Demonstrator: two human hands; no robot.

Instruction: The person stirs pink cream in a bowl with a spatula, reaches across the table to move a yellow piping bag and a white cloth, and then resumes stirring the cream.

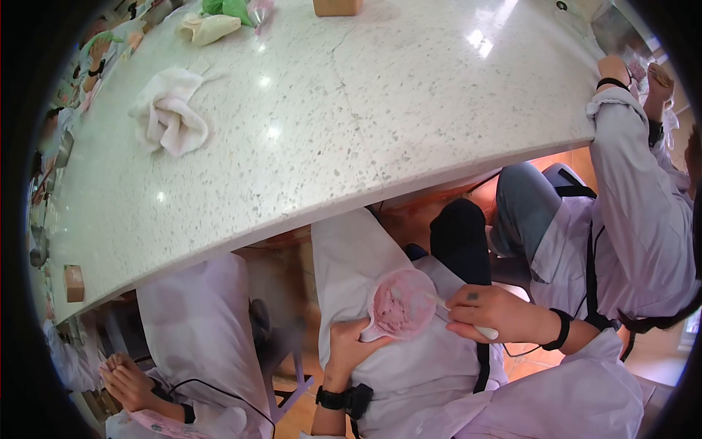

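A white cup (pixel 371 333) with a handle and spout holds a lumpy pink mixture (pixel 397 304). It rests above my lap, below the table's edge. My left hand (pixel 349 344) is closed around the cup's handle on its lower left side. My right hand (pixel 486 314) grips a white spoon (pixel 486 333), whose far end reaches over the right rim of the cup. The tip of the spoon is hard to make out.
A speckled white table (pixel 292 146) spans the view above my lap. On it lie a crumpled white cloth (pixel 172 113), piping bags (pixel 210 29) and brown blocks (pixel 338 6). Co-workers sit on both sides, one with hands (pixel 128 380) at lower left.
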